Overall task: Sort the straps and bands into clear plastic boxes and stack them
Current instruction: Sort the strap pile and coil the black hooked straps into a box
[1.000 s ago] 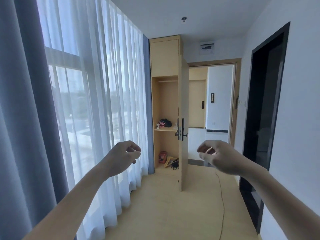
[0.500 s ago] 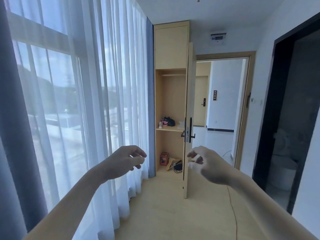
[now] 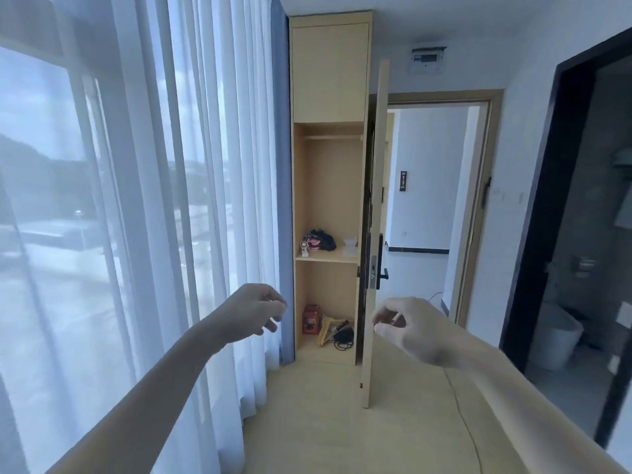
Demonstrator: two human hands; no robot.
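Note:
A dark and pink bundle of straps [image 3: 319,240] lies on the middle shelf of a tall wooden cabinet [image 3: 330,73] straight ahead. Clear plastic boxes [image 3: 349,247] stand at the right end of that shelf, beside a small white item [image 3: 304,249]. My left hand [image 3: 254,311] is raised in front of the cabinet's left side, fingers loosely curled and holding nothing. My right hand [image 3: 408,328] hangs level with it in front of the open door's edge, fingers also loosely curled and empty. Both hands are well short of the shelf.
An open wooden door [image 3: 374,234] with a black handle stands edge-on right of the cabinet. A red box [image 3: 311,319], a yellow hanger [image 3: 327,331] and black cables [image 3: 343,336] lie on the cabinet's bottom. White curtains [image 3: 164,200] line the left. A dark bathroom doorway [image 3: 561,200] opens right. A cable [image 3: 461,415] runs along the floor.
The view has moved closer to the cabinet, which now looks larger. Both hands stay raised with loosely curled fingers and hold nothing.

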